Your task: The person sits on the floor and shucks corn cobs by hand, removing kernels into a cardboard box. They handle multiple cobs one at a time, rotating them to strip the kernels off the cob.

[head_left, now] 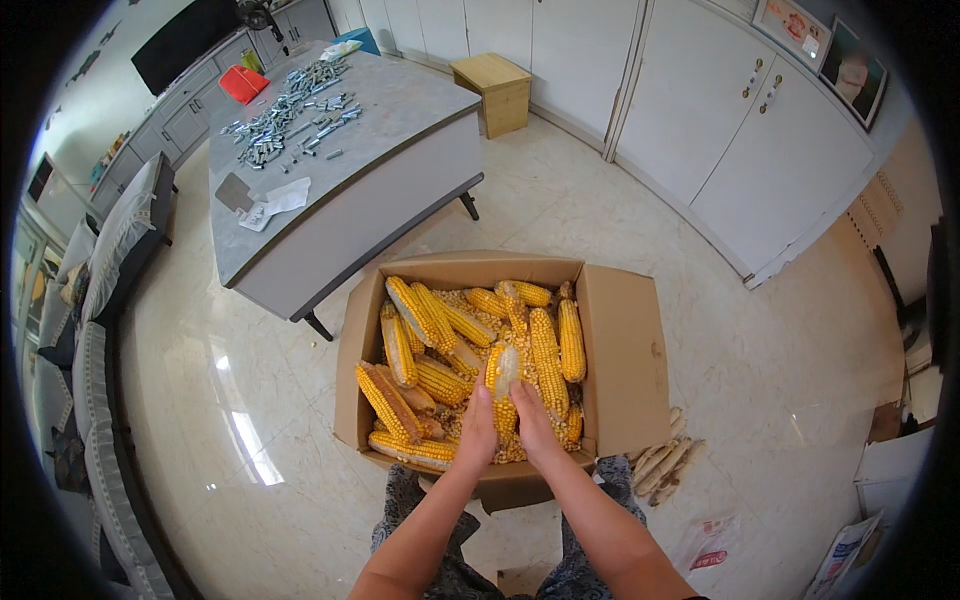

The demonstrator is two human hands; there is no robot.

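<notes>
Between both hands I hold an ear of corn (503, 372), its upper part partly stripped to the pale cob. My left hand (478, 428) closes on its left side and my right hand (534, 418) on its right. Below and around them is an open cardboard box (625, 365) with its right flap folded out. Several yellow ears, such as one corn ear (548, 365) right of my hands and another corn ear (388, 402) at the left, lie in it. Loose corn kernels (462, 392) fill the gaps between them. My fingertips are partly hidden behind the held ear.
Bare cobs (662, 468) lie on the floor right of the box. A grey table (400, 110) beyond it carries many metal bolt-like pieces (290, 115). A wooden stool (493, 95) stands near white cabinets (725, 130). A plastic bag (708, 540) lies at lower right; a sofa (90, 420) lines the left.
</notes>
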